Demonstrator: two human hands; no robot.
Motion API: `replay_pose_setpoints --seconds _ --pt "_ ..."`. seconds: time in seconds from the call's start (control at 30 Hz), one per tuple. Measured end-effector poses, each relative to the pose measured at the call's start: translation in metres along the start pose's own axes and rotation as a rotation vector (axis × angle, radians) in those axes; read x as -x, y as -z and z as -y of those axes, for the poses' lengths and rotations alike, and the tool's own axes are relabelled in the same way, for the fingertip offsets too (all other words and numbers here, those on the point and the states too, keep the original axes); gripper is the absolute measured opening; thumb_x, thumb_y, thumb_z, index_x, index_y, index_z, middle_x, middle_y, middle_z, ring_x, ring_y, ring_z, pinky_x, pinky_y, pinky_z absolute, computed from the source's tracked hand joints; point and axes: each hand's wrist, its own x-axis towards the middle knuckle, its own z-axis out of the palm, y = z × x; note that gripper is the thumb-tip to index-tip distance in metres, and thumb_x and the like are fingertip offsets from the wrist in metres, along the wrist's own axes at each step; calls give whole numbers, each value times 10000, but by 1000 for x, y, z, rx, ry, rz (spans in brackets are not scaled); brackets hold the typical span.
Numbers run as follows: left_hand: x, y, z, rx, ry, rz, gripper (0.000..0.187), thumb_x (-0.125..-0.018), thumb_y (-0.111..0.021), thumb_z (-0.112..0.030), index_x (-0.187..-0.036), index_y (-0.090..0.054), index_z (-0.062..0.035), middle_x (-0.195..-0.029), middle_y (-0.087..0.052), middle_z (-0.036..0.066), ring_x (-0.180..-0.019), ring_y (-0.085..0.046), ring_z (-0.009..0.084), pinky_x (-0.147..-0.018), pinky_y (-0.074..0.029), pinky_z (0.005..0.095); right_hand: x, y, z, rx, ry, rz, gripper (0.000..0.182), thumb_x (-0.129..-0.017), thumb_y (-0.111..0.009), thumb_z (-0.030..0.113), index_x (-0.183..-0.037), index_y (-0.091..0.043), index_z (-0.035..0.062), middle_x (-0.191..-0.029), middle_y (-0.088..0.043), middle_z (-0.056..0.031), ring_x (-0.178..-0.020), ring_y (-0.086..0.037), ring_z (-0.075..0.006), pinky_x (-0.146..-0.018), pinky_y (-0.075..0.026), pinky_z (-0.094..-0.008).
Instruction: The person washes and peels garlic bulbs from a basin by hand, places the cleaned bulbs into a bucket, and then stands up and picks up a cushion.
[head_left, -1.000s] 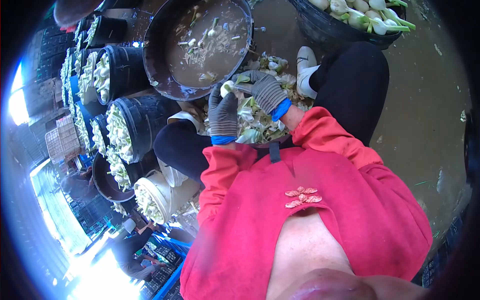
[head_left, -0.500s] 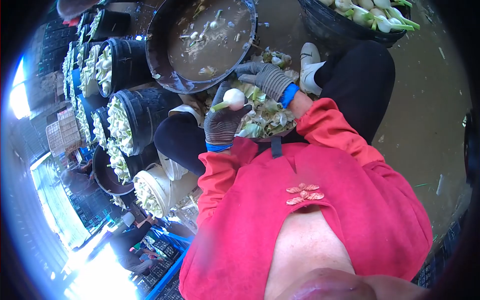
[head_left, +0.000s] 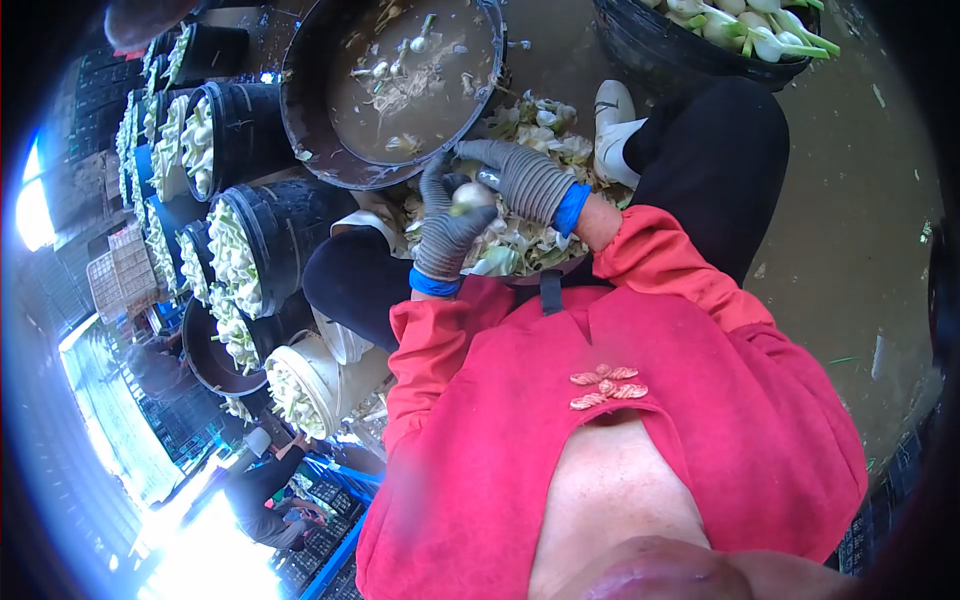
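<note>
We are gripping a small round white bulb (head_left: 472, 196) in the fingers of our grey-gloved left hand (head_left: 447, 232), while our grey-gloved right hand (head_left: 517, 175) is closing around it from above. Both are hovering over a heap of pale green trimmed leaves (head_left: 520, 240); beyond is sitting a wide dark round basin of muddy water (head_left: 395, 80).

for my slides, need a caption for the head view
Two gloved hands, left hand and right hand, hold a white bulb over a heap of trimmed leaves.
</note>
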Motion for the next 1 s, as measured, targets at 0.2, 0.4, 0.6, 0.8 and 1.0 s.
replay_pose_setpoints --seconds 0.2,0.4,0.6,0.8,1.0 --pt "-8 7 14 1106 316 -327 284 -830 -618 -268 -984 -495 -64 -894 -558 66 -812 -559 213 -739 -495 347 -7 11 12 -840 -237 80 355 -833 -564 89 -1174 -517 0 -925 -589 -53 -804 -561 -118 -769 -477 -252" --pt "-16 11 14 1274 364 -464 395 -883 -454 -472 -1002 -508 -100 -887 -591 72 -850 -557 256 -717 -480 415 -12 23 0 -1378 -256 -232 333 -842 -566 94 -1156 -519 -5 -936 -601 -49 -789 -568 -118 -781 -493 -272" --pt "-62 -26 -6 974 238 -289 277 -898 -502 -305 -1070 -507 -88 -960 -570 90 -859 -560 232 -733 -496 379 -12 7 -41 -616 -247 -473 390 -783 -604 33 -1163 -528 -3 -1035 -614 -89 -927 -586 -159 -808 -471 -260" --pt "-65 -41 -18 702 48 -272 260 -800 -644 -72 -1007 -493 -28 -987 -537 74 -933 -518 167 -841 -439 290 -17 22 -15 -572 -189 -438 414 -793 -588 71 -1197 -505 33 -1025 -616 -123 -935 -596 -198 -826 -466 -291" --pt "-53 -56 4 413 13 -393 237 -795 -634 -50 -984 -493 -25 -966 -533 79 -913 -521 164 -827 -444 293 -12 14 -19 19 -187 -458 348 -811 -543 64 -1157 -517 36 -988 -599 -190 -896 -590 -314 -783 -464 -361"
